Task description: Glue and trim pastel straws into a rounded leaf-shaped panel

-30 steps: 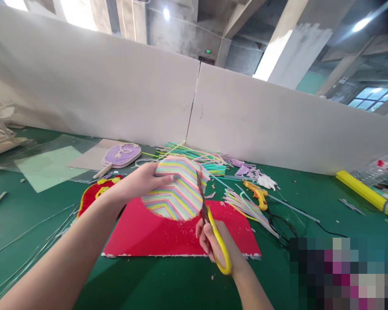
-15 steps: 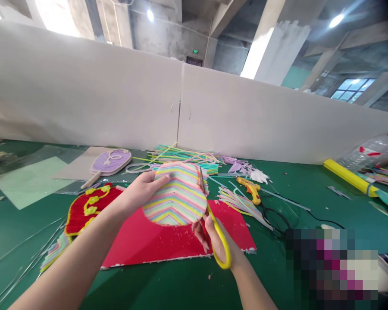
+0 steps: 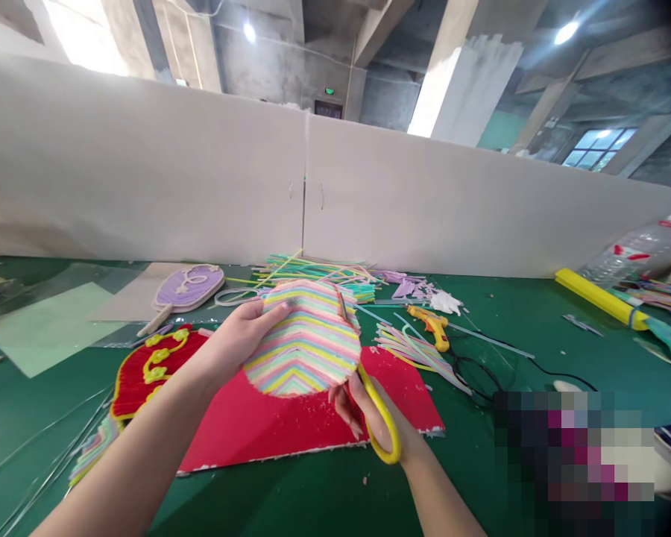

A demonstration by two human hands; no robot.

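White partition (image 3: 425, 201): two panels standing along the far side, with a narrow seam where they meet.
Green counter (image 3: 246, 496): carries all the craft pieces; thin clear strands lie at its near left.
Red board (image 3: 246, 429): flat on the counter below both hands, sprinkled with pale crumbs, its near edge ragged and whitish.
Pale green sheet (image 3: 50, 324): at the left, with clear film around it.
Striped disc (image 3: 302, 350): held up over the red board, its face turned to the viewer, with chevron bands of pink, yellow, green and white.
Colored strips (image 3: 318, 270): a loose heap behind the disc; more lie fanned out to its right.
Yellow bar (image 3: 601, 298): far right, slanting, with a clear bottle (image 3: 629, 253) behind it.
Red piece (image 3: 137, 377): trimmed with yellow flowers, partly hidden by the left forearm.
Purple fan (image 3: 188, 287): lying beyond the left hand, handle toward the viewer.
Left hand (image 3: 246, 332): gripping the disc's left edge, thumb across the front.
Right hand (image 3: 366, 406): gripping the scissors by the handles.
Scissors (image 3: 391, 429): yellow handles, blades at the disc's right edge; their spread is hard to tell.
Glue gun (image 3: 433, 327): yellow, beside the fanned strips.
White scrap (image 3: 446, 302): crumpled, just beyond the glue gun.
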